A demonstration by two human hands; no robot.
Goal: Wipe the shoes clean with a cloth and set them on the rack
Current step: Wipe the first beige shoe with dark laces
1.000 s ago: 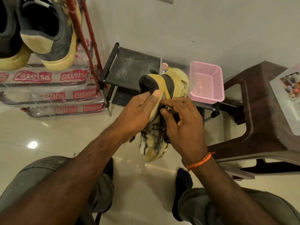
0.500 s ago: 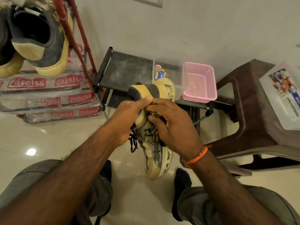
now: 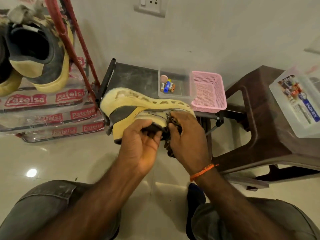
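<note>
We held the yellow-grey sneaker (image 3: 138,108) on its side, sole away, left hand (image 3: 140,144) gripping its collar, so the right hand (image 3: 188,141), closed on the dark cloth (image 3: 170,149), could wipe its upper.

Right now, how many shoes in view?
3. One shoe held sole-up by the left hand and right hand; two on the rack at upper left, one cropped. Others may be off-frame.
</note>
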